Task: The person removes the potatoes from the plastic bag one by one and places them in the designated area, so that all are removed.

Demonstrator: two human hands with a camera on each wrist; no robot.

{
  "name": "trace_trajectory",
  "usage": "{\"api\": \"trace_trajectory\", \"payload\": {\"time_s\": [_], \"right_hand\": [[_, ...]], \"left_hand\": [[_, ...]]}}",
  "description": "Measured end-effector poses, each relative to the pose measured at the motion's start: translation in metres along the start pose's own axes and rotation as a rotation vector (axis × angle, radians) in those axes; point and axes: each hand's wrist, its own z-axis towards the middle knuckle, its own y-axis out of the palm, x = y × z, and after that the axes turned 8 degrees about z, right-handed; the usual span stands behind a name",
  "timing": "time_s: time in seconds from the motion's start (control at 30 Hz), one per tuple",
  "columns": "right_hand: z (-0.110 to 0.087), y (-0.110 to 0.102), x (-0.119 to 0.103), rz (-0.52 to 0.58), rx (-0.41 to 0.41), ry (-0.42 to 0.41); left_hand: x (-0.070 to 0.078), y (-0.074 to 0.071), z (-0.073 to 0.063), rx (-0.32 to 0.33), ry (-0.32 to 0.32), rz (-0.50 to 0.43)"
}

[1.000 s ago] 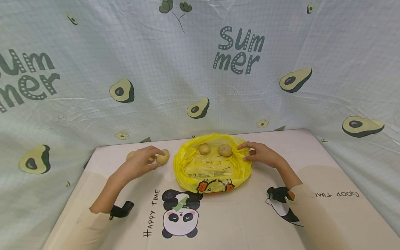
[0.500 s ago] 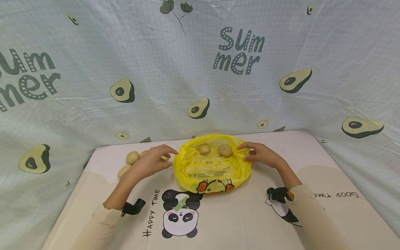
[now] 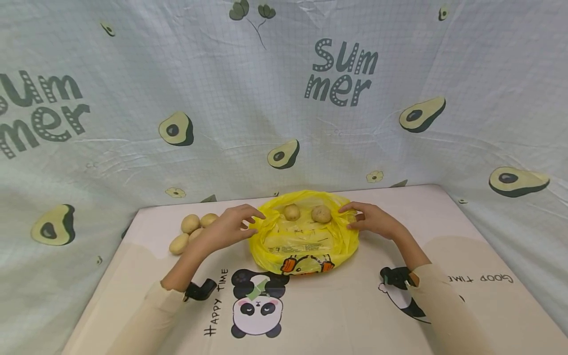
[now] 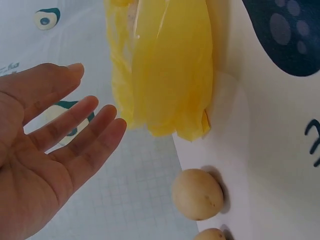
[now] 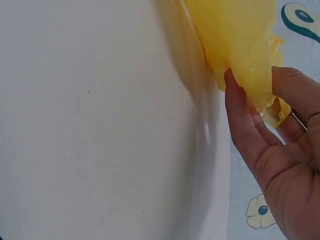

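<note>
A yellow plastic bag [image 3: 299, 266] lies with its mouth spread on the table. Inside it are two potatoes, one on the left [image 3: 291, 212] and one on the right [image 3: 321, 214]. My left hand [image 3: 230, 228] is at the bag's left rim with fingers apart and nothing between them; the left wrist view shows its palm bare. My right hand [image 3: 374, 220] holds the right rim, and in the right wrist view its fingers [image 5: 240, 115] lie on both sides of the film. Several loose potatoes [image 3: 191, 223] sit left of the bag, partly behind my left hand.
The pale table [image 3: 355, 310] has a printed panda [image 3: 257, 315] in front of the bag. A cloth with avocado prints [image 3: 284, 154] hangs behind the table. In the left wrist view a loose potato [image 4: 197, 194] lies close to the bag.
My left hand has moved right, from beside a loose potato to the bag's left rim, uncovering more potatoes behind it. The right hand has stayed on the bag.
</note>
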Motion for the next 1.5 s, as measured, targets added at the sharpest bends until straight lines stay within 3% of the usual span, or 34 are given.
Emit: {"api": "trace_trajectory", "payload": {"time_s": [0.5,0.77,1.13,1.5], "right_hand": [[0.001,0.0,0.0,0.019,-0.012,0.011],[0.002,0.001,-0.001,0.023,-0.016,0.003],[0.004,0.001,-0.002,0.012,-0.021,0.009],[0.004,0.0,-0.002,0.015,-0.016,0.015]], "left_hand": [[0.008,0.013,0.048,-0.094,0.058,0.088],[0.009,0.021,0.071,-0.158,0.046,0.049],[0.013,0.029,0.098,-0.159,0.06,0.148],[0.026,0.034,0.132,-0.296,0.037,0.228]]}}
